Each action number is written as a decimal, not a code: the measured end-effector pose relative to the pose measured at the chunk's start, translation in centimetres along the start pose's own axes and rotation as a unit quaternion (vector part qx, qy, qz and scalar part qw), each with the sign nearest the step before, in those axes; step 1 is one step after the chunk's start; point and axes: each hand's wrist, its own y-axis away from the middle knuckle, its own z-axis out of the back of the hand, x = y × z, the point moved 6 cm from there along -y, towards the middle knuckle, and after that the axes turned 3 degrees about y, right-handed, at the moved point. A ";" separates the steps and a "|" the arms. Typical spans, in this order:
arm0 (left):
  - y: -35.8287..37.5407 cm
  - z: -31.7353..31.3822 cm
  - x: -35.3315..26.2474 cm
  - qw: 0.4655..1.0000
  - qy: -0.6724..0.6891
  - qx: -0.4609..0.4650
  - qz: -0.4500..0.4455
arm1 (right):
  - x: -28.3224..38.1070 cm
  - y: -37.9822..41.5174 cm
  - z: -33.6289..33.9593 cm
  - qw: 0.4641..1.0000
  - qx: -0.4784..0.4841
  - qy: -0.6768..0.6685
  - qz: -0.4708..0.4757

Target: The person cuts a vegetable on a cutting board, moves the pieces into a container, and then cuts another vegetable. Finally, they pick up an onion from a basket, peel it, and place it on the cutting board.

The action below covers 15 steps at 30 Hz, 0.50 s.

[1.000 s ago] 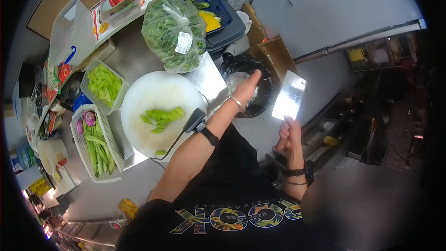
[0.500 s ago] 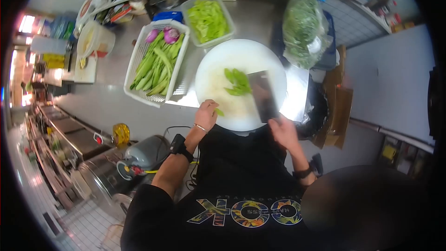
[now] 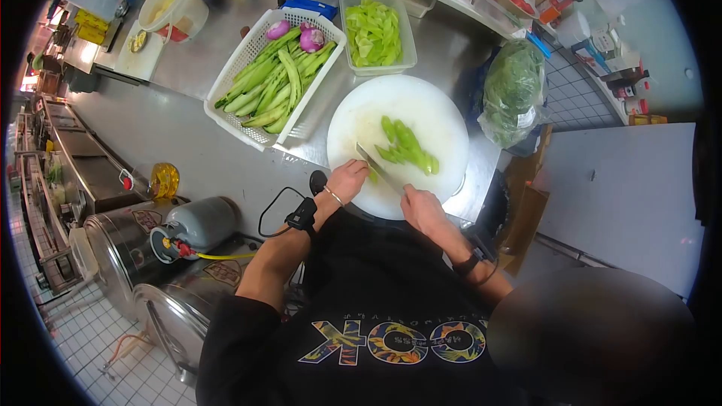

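A round white cutting board [image 3: 350, 116] lies in front of me on a metal counter. My right hand [image 3: 423, 209] is wrapped round the handle of a cleaver [image 3: 380, 169], whose blade stands on edge over the board and points up and left. Close beside the blade, at the board's lower left, the bent fingers of my left hand [image 3: 350, 180] press on a small green vegetable piece [image 3: 373, 177], mostly hidden beneath them. Several slanted green vegetable slices [image 3: 407, 141] form a loose pile right of the blade.
A white basket [image 3: 218, 116] holds peeled green stalks and purple onions. Behind the board stands a plastic tub [image 3: 414, 60] of green slices. A bagged leafy vegetable [image 3: 514, 94] is at right. A gas cylinder [image 3: 203, 225] stands on the lower left.
The cleaver has gone from beside the pile, broad side showing, to the left hand, now edge-on. More slices lie in a longer pile. The whole view has shifted.
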 end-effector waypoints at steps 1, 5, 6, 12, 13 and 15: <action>0.0 -0.2 0.1 1.000 -0.001 0.007 -0.001 | 0.3 0.1 0.1 1.000 0.009 -0.004 -0.004; 0.0 0.1 0.1 1.000 0.004 0.010 0.000 | -0.6 -0.6 -2.8 0.999 -0.002 -0.040 -0.025; 0.0 0.1 0.0 1.000 0.003 0.000 0.000 | -0.5 -1.0 -3.2 0.999 0.001 -0.045 -0.025; 0.0 -0.1 0.5 1.000 -0.003 0.009 0.009 | -0.3 -1.8 -3.6 1.000 -0.003 -0.026 -0.013; 0.3 -0.2 0.4 1.000 -0.006 0.012 0.018 | -0.4 -1.8 -4.3 0.999 0.003 -0.036 -0.013; 0.5 -0.1 0.2 1.000 -0.006 0.007 0.013 | -0.6 -1.8 -3.9 0.999 0.000 -0.029 -0.015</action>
